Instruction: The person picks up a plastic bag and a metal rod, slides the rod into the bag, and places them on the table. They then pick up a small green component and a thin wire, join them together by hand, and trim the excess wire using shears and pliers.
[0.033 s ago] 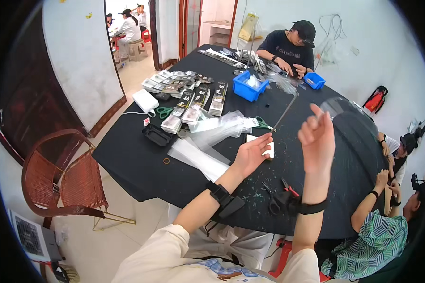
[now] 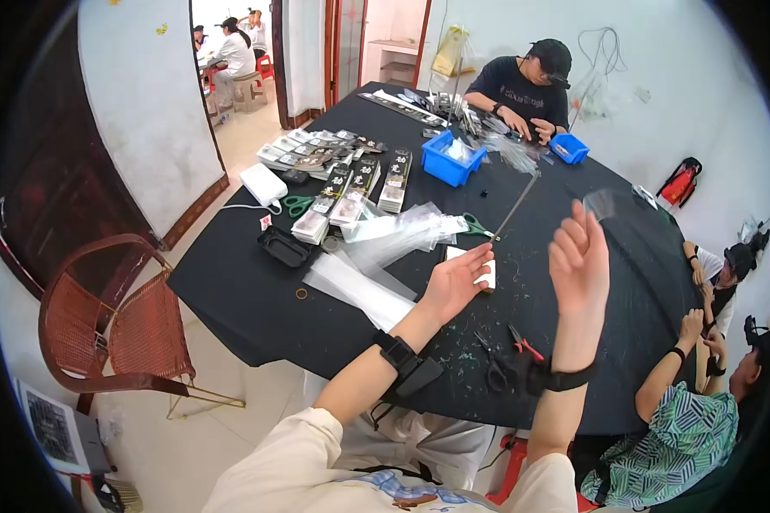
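Note:
My left hand (image 2: pixel 460 284) is over the table with its fingers drawn together. Its fingertips meet the near end of a thin metal rod (image 2: pixel 518 205), and what they pinch is too fine to make out. A white block (image 2: pixel 488 272) shows partly behind these fingers. My right hand (image 2: pixel 580 263) is raised to the right with fingers curled and fingertips together. Beside its fingertips is a faint clear curved shape (image 2: pixel 601 205), too blurred to name. Black-handled scissors (image 2: pixel 494 369) and red-handled pliers (image 2: pixel 526 344) lie between my forearms.
Clear plastic sleeves (image 2: pixel 364 286), stacked card packets (image 2: pixel 325 205), green-handled scissors (image 2: pixel 475 225) and a black tray (image 2: pixel 284 246) lie left. A blue bin (image 2: pixel 452 161) stands farther back. One co-worker (image 2: pixel 530 90) works across the table; others sit right. A wicker chair (image 2: pixel 150 329) stands left.
My right hand has shifted slightly, and its raised fingers have drawn closer together. The clear curved shape beside it looks smaller. My left hand stays almost where it was.

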The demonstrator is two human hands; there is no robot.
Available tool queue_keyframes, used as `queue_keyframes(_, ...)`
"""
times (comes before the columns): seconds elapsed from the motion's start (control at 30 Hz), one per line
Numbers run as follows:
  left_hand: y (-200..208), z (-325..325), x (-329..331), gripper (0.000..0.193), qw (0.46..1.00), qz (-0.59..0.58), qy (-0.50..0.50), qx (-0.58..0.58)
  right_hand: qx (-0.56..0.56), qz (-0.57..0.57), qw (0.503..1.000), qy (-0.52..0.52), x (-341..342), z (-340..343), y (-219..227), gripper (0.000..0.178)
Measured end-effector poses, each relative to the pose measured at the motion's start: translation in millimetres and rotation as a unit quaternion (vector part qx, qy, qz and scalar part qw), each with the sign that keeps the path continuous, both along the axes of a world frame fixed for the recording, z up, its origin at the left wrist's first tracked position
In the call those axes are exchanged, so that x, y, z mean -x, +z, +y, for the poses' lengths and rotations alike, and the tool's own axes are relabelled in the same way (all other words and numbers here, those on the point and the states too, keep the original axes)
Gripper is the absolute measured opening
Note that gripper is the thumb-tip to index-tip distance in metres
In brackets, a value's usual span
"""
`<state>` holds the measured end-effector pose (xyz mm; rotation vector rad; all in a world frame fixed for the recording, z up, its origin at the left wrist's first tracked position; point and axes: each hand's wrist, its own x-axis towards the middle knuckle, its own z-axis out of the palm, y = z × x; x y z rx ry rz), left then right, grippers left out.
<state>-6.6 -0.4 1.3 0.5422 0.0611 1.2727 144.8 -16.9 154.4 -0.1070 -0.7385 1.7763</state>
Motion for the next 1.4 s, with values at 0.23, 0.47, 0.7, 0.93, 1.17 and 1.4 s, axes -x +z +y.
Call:
queue_keyframes(0.23, 1.8, -2.5, -4.4, 0.041, 1.0, -0.005, -0.002, 0.014, 0.101, 0.017, 0.994, 0.032, -29.9, 9.6, -32.9, 0.015)
queue_keyframes(0.47, -2.6, 1.0, -0.7, 0.043, 1.0, -0.011, 0.012, 0.012, 0.05, -0.223, 0.967, -0.116, -20.8, -5.6, 12.7, 0.023)
queue_keyframes(0.7, 3.3, -0.5, -4.2, 0.039, 1.0, -0.01, 0.005, 0.023, -0.053, -0.369, 0.896, -0.243, -24.8, 26.6, 42.2, 0.019)
queue_keyframes(0.93, 3.5, -1.2, -4.8, 0.038, 1.0, -0.01, 0.006, 0.023, -0.148, -0.414, 0.832, -0.337, -2.8, 56.6, 36.8, 0.016)
queue_keyframes(1.17, 4.3, -1.5, -3.4, 0.038, 1.0, -0.009, 0.007, 0.022, -0.212, -0.474, 0.749, -0.413, 8.3, 79.9, 36.7, 0.019)
queue_keyframes(1.4, 5.4, -1.0, -4.2, 0.038, 1.0, -0.003, 0.003, 0.022, -0.246, -0.541, 0.665, -0.452, 9.5, 89.9, 38.2, 0.022)
